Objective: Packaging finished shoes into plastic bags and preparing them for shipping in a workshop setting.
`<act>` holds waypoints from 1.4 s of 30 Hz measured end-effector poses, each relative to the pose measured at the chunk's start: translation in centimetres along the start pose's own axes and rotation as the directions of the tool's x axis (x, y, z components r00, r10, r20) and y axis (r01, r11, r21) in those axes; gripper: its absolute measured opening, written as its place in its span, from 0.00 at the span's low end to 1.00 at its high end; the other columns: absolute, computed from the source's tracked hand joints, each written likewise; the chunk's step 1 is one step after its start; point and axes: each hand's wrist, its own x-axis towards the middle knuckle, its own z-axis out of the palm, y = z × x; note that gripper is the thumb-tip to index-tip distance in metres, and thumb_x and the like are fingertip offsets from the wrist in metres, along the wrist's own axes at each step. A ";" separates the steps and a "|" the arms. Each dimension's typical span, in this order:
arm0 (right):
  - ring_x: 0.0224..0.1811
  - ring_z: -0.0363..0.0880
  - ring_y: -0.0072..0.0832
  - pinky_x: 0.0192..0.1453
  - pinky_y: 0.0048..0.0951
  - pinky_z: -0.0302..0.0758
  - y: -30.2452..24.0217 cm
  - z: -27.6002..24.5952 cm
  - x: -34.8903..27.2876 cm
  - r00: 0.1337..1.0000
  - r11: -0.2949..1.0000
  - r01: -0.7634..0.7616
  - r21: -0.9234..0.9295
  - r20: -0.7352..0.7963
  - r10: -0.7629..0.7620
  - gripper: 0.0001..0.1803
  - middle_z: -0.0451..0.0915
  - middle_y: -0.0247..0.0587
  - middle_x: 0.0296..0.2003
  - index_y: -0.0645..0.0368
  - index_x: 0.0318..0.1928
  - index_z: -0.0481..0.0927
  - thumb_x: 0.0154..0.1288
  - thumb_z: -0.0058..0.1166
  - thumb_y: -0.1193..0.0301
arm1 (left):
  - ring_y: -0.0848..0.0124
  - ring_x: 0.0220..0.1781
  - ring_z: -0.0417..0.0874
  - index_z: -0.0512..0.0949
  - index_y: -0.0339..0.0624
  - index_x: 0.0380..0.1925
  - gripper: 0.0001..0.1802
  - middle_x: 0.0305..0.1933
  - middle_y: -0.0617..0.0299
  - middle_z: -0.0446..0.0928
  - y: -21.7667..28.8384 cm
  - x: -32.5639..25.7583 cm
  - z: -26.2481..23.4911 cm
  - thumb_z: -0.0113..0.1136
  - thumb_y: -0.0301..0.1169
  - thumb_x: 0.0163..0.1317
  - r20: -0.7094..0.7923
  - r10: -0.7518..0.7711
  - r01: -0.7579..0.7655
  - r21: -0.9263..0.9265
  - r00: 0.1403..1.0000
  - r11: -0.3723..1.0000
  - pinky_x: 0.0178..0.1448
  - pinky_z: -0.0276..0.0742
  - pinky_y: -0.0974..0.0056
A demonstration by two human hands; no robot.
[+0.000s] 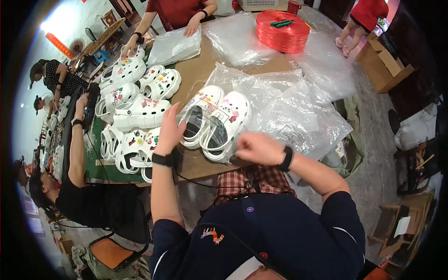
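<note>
A pair of white clogs (236,115) with colourful charms and dark insoles lies side by side on the brown table board, inside a clear printed plastic bag (209,105). My left hand (170,130) is at the left side of this pair, its fingers stretched upward and its thumb toward the bag. On the other side, my right hand (262,149) is curled closed close to the heel straps; whatever its fingertips hold is hidden. More clear plastic bags (275,112) lie spread beyond the right hand. Left of my left hand, several white charm-covered clogs (143,112) are heaped.
A red roll of plastic twine (283,31) with green snips (282,23) on it stands at the far side. Across the table, a person in red rests one hand on stacked bags (175,45) and the other at the clogs. A cardboard box (383,65) stands right.
</note>
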 end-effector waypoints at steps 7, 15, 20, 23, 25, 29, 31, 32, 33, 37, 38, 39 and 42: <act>0.45 0.73 0.47 0.45 0.42 0.72 1.6 9.0 0.4 0.989 0.993 -0.096 0.063 -0.106 0.103 0.23 0.72 0.49 0.41 0.59 0.43 0.68 0.54 0.62 0.60 | 0.61 0.41 0.81 0.72 0.33 0.53 0.21 0.40 0.48 0.80 -3.5 0.7 2.0 0.54 0.32 0.62 0.241 -0.161 0.188 -0.095 0.957 0.977 0.47 0.74 0.62; 0.37 0.74 0.46 0.41 0.41 0.71 5.4 5.7 0.6 0.957 0.997 -0.017 0.078 -0.286 0.039 0.12 0.74 0.49 0.31 0.60 0.30 0.74 0.54 0.56 0.64 | 0.68 0.44 0.78 0.75 0.32 0.49 0.18 0.42 0.53 0.80 -2.5 -1.8 4.7 0.48 0.35 0.68 0.093 -0.268 0.282 -0.420 0.959 0.863 0.50 0.72 0.65; 0.27 0.75 0.32 0.34 0.31 0.72 6.5 0.5 -0.2 0.892 0.963 -0.193 0.188 -0.375 0.252 0.10 0.76 0.43 0.25 0.62 0.30 0.74 0.57 0.57 0.68 | 0.75 0.27 0.74 0.78 0.33 0.41 0.14 0.26 0.61 0.77 -0.5 -2.1 3.5 0.54 0.34 0.65 0.051 -0.297 0.292 -0.400 0.953 0.869 0.34 0.71 0.69; 0.26 0.74 0.30 0.34 0.31 0.72 6.2 0.5 -0.2 0.875 0.964 -0.209 0.167 -0.408 0.260 0.11 0.76 0.43 0.24 0.63 0.30 0.73 0.57 0.57 0.67 | 0.73 0.27 0.76 0.78 0.34 0.40 0.11 0.26 0.60 0.77 0.2 -3.4 3.0 0.56 0.30 0.63 -0.088 -0.178 0.151 -0.254 0.980 0.956 0.35 0.72 0.68; 0.25 0.72 0.29 0.33 0.30 0.71 6.0 1.4 -0.2 0.857 0.968 -0.171 0.182 -0.457 0.237 0.12 0.75 0.42 0.23 0.63 0.30 0.73 0.56 0.58 0.66 | 0.73 0.28 0.75 0.77 0.35 0.38 0.08 0.27 0.61 0.76 0.9 -4.5 3.0 0.57 0.28 0.62 -0.113 -0.188 0.156 -0.245 0.976 0.957 0.35 0.72 0.68; 0.27 0.75 0.32 0.34 0.31 0.72 6.3 1.5 -0.1 0.863 0.950 -0.182 0.252 -0.422 0.278 0.11 0.76 0.42 0.23 0.62 0.30 0.74 0.56 0.57 0.67 | 0.73 0.28 0.74 0.76 0.36 0.36 0.07 0.27 0.63 0.75 -1.3 -7.2 4.1 0.57 0.28 0.62 -0.144 -0.164 0.124 -0.251 0.976 0.960 0.36 0.71 0.69; 0.27 0.73 0.23 0.34 0.26 0.72 6.4 1.0 0.0 0.866 0.934 -0.190 0.303 -0.396 0.304 0.11 0.75 0.36 0.23 0.63 0.32 0.75 0.54 0.57 0.68 | 0.74 0.28 0.72 0.75 0.37 0.36 0.06 0.26 0.64 0.73 -1.2 -8.0 4.2 0.58 0.27 0.61 -0.137 -0.157 0.125 -0.221 0.978 0.967 0.37 0.71 0.69; 0.28 0.71 0.21 0.34 0.24 0.71 6.8 1.1 0.2 0.859 0.915 -0.196 0.353 -0.388 0.333 0.09 0.74 0.33 0.25 0.62 0.32 0.74 0.55 0.57 0.69 | 0.72 0.33 0.73 0.75 0.37 0.38 0.08 0.30 0.61 0.74 -1.2 -8.4 4.1 0.60 0.27 0.59 -0.039 -0.221 0.205 -0.252 0.974 0.946 0.40 0.71 0.68; 0.28 0.69 0.19 0.34 0.22 0.69 7.2 1.2 0.5 0.853 0.895 -0.197 0.399 -0.380 0.357 0.08 0.73 0.30 0.26 0.61 0.33 0.74 0.56 0.57 0.70 | 0.72 0.33 0.73 0.75 0.37 0.38 0.08 0.30 0.61 0.74 -1.1 -8.6 4.1 0.60 0.27 0.59 -0.040 -0.224 0.207 -0.252 0.974 0.945 0.40 0.71 0.68; 0.31 0.69 0.19 0.35 0.21 0.69 8.4 1.5 1.2 0.830 0.765 -0.269 0.585 -0.263 0.492 0.10 0.74 0.31 0.31 0.61 0.38 0.74 0.55 0.55 0.73 | 0.67 0.41 0.74 0.73 0.36 0.41 0.13 0.38 0.55 0.73 1.6 -9.0 3.9 0.62 0.24 0.55 -0.228 0.005 -0.018 -0.056 0.974 0.998 0.45 0.70 0.65; 0.33 0.70 0.20 0.36 0.20 0.68 8.7 1.5 1.1 0.802 0.680 -0.219 0.700 -0.268 0.534 0.11 0.74 0.32 0.33 0.61 0.40 0.74 0.54 0.54 0.75 | 0.65 0.43 0.74 0.72 0.36 0.42 0.15 0.40 0.54 0.72 3.0 -8.7 3.6 0.62 0.23 0.54 -0.310 0.122 -0.100 0.086 0.943 0.991 0.47 0.70 0.65; 0.34 0.70 0.20 0.37 0.20 0.68 8.6 1.6 0.9 0.776 0.579 -0.158 0.799 -0.262 0.574 0.13 0.74 0.33 0.35 0.61 0.42 0.74 0.54 0.53 0.76 | 0.65 0.43 0.74 0.72 0.36 0.42 0.15 0.40 0.54 0.72 4.2 -8.9 3.2 0.62 0.23 0.54 -0.311 0.122 -0.101 0.085 0.943 0.991 0.47 0.70 0.65; 0.37 0.70 0.20 0.40 0.20 0.67 7.5 0.4 0.4 0.765 0.530 -0.118 0.840 -0.264 0.588 0.16 0.74 0.34 0.39 0.61 0.46 0.72 0.55 0.50 0.78 | 0.69 0.36 0.76 0.75 0.36 0.37 0.09 0.36 0.56 0.75 7.3 -9.9 3.6 0.60 0.22 0.56 -0.167 -0.013 -0.030 -0.252 0.986 0.967 0.41 0.73 0.67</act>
